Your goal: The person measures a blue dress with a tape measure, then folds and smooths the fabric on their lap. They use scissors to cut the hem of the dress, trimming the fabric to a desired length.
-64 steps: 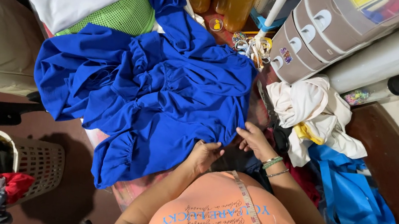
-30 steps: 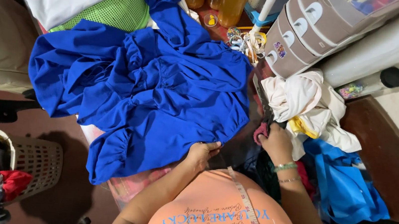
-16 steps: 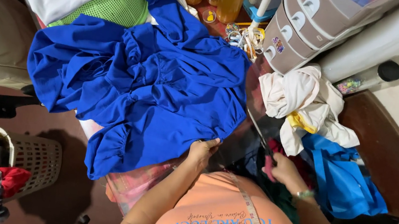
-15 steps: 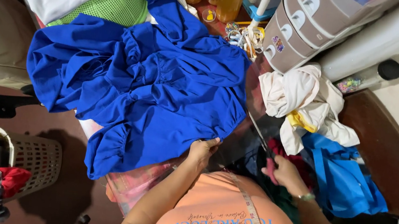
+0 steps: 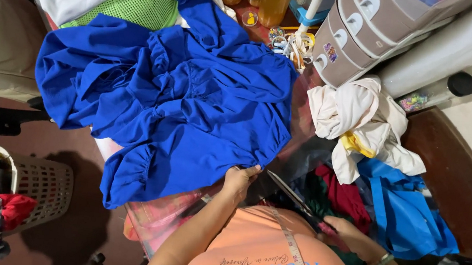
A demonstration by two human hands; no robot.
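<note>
the left hand [image 5: 239,180] is pinching the near hem of the bunched royal-blue garment [image 5: 179,108], its grip closed on the cloth's edge, which is lying spread over the surface [image 5: 302,119] in front of the person. the right hand [image 5: 354,238] is gripping the handles of a pair of scissors [image 5: 294,197], blades pointing toward the held hem and sitting just beside it. this is looking like the lining-up step before a cut. the next move is calling for the hem pulled taut and the blades opened squarely onto the edge, clear of the fingertips.
</note>
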